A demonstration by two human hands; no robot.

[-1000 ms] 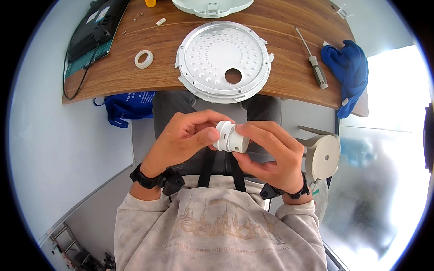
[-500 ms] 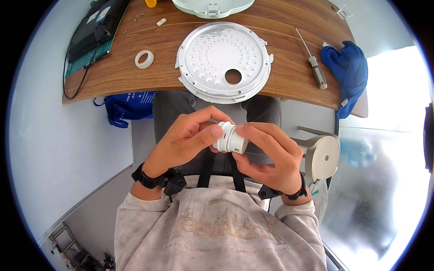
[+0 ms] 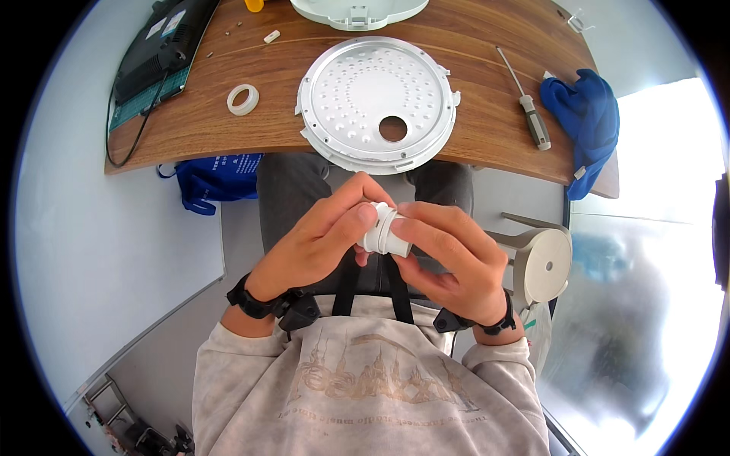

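Above my lap, both hands grip a short white plastic cylinder (image 3: 382, 232) with raised ridges round its middle. My left hand (image 3: 323, 232) is closed about its left end, thumb lying on top. On the right end, my right hand (image 3: 456, 254) pinches it between thumb and fingers. Part of the cylinder is hidden behind the fingers. Beyond the hands, at the desk's near edge, lies a round silvery dimpled plate (image 3: 361, 95) with one large hole, set in a white rim that overhangs the edge slightly.
On the wooden desk (image 3: 487, 99) lie a white ring (image 3: 242, 99), a screwdriver (image 3: 525, 102), a blue cloth (image 3: 584, 121) and a small white piece (image 3: 271, 36). A black device (image 3: 163, 49) with a cable is at far left. A white lid-like part (image 3: 357, 11) sits behind the plate. A stool (image 3: 544, 266) stands right.
The cylinder has turned slightly in my hands, and the small slot near its right end no longer shows. My left hand has shifted a little; the fingers of my right have moved along the cylinder.
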